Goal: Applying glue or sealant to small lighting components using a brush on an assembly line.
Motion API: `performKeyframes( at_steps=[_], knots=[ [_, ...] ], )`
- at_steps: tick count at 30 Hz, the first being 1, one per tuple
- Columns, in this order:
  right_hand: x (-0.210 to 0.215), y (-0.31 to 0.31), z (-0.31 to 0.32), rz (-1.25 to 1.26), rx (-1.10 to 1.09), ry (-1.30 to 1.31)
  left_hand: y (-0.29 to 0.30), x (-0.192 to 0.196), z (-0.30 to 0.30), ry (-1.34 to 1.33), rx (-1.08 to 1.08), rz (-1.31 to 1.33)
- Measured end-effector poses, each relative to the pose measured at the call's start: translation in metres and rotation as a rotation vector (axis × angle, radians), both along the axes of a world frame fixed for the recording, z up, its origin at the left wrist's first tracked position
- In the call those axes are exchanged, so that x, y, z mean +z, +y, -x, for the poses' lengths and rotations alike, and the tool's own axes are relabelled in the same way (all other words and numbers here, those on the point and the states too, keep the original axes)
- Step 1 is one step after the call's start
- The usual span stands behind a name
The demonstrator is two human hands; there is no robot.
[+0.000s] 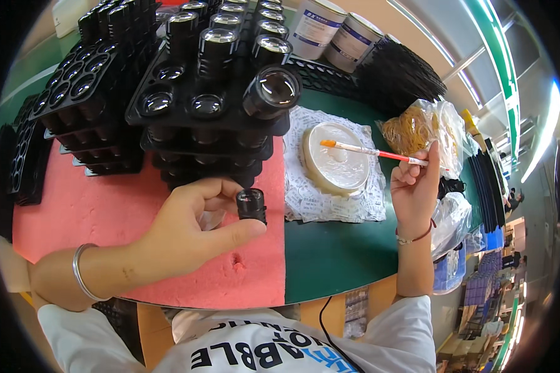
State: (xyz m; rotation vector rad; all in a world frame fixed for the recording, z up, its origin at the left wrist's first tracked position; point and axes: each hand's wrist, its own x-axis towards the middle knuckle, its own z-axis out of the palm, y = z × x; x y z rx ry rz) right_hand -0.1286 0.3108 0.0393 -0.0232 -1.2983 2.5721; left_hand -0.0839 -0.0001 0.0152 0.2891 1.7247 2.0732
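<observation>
Holding, head view: left hand point(186, 230) has a small black lens barrel point(251, 205) pinched between thumb below and fingers point(221, 189) curled over it, above the pink foam mat point(74, 211). Barrel's long axis stands roughly upright, glass end toward the camera.

Right hand point(414, 189) has fingers closed narrow on a thin brush point(373, 151), white-and-red handle, orange tip. Brush axis runs near level, tip pointing toward the left hand and lying over the shallow round dish point(336, 163) of pale paste. Dish rests on white sachets point(320, 202), between the two hands.

Key relation: barrel lies well apart from the brush tip, down and to the left of it; left hand is the one on the barrel, right hand nearer the dish.

Beyond the left fingers: stacked black trays point(205, 105) with more lenses. Beyond the right fingers: bag of rubber bands point(417, 127).

Hidden: barrel's lower end behind the thumb; whether the tip touches the paste cannot be told.
</observation>
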Motion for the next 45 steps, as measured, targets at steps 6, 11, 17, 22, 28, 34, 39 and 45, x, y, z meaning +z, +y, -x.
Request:
performKeyframes(
  at_steps=[6,11,17,22,28,34,39,45],
  knots=[
    [0.001,-0.002,0.0,-0.002,0.023,0.021,0.0,0.004,-0.001,-0.021,0.008,0.024],
    [0.002,-0.006,-0.004,-0.073,0.132,0.094,0.001,-0.005,0.0,0.065,0.047,0.042],
    [-0.001,-0.009,-0.01,-0.17,0.206,0.144,-0.001,-0.008,0.002,0.095,0.029,0.148],
    [-0.003,-0.009,-0.011,-0.195,0.238,0.147,-0.001,-0.009,0.0,0.109,0.046,0.12],
    [-0.005,-0.008,-0.014,-0.307,0.311,0.229,-0.001,-0.011,0.0,0.088,0.034,0.083],
    [-0.007,-0.009,-0.015,-0.363,0.286,0.241,0.001,-0.013,0.0,0.097,0.034,0.037],
    [-0.007,-0.009,-0.015,-0.363,0.299,0.25,0.0,-0.012,-0.003,0.075,0.038,0.041],
    [-0.008,-0.007,-0.015,-0.369,0.288,0.243,0.001,-0.013,0.0,0.056,0.024,0.043]
  ],
)
